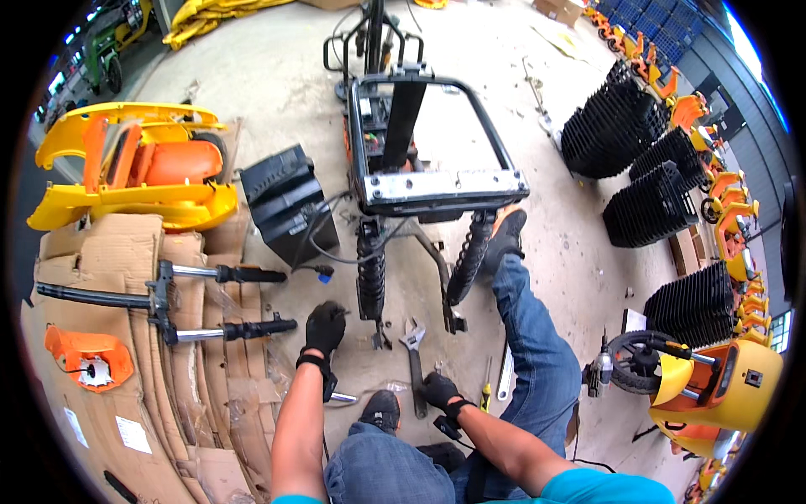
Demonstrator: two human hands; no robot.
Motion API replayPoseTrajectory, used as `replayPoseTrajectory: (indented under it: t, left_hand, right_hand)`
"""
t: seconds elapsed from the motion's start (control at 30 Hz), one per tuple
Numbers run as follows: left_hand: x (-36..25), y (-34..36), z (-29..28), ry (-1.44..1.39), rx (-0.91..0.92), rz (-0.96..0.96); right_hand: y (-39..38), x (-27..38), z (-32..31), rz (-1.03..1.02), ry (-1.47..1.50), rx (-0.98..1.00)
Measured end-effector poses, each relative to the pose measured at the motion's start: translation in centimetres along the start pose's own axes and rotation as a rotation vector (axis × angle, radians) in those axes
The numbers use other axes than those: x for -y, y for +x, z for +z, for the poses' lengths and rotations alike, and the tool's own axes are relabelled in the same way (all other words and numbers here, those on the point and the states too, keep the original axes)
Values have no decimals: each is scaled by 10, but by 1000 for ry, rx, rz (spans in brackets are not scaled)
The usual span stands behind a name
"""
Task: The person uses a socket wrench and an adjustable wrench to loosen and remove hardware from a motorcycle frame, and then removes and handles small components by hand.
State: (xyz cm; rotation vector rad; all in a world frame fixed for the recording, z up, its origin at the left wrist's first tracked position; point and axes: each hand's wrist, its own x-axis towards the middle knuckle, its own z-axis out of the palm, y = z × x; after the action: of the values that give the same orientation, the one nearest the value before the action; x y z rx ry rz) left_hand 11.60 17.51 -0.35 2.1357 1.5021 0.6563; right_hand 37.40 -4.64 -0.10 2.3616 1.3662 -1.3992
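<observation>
My left hand [325,328], in a black glove, is left of the frame's left shock absorber [370,269]. Its fingers are closed, with a small dark tip showing that I cannot make out. My right hand [438,391], also gloved, is low over the floor beside the handle of an adjustable wrench [416,361]. Its fingers look pinched together near a small metal piece too small to name. Ahead of me stands a black scooter frame [495,139] with a second shock absorber [472,256]; both shocks' lower ends hang free between my hands.
A yellow-handled screwdriver [486,396] and a flat spanner [505,374] lie right of my right hand. Cardboard [101,252] at left carries a front fork [159,298] and an orange cover [91,359]. A black battery box [290,210] stands near the frame. Black crates [651,214] are stacked at right.
</observation>
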Motion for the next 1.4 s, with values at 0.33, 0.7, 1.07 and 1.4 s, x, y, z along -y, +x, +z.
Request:
replayPoseTrajectory:
  t: [0.33, 0.7, 1.07, 1.4]
  left_hand:
    - [-41, -84, 3, -361, 441, -480]
    - [-76, -114, 40, -297, 417, -367]
    - [-61, -112, 72, -318, 430, -390]
    - [-58, -113, 69, -318, 440, -403]
  right_hand:
    - [15, -46, 22, -117, -38, -14]
    - [-19, -30, 10, 22, 214, 10]
    - [4, -32, 8, -13, 267, -30]
    - [57, 50, -44, -369, 59, -357]
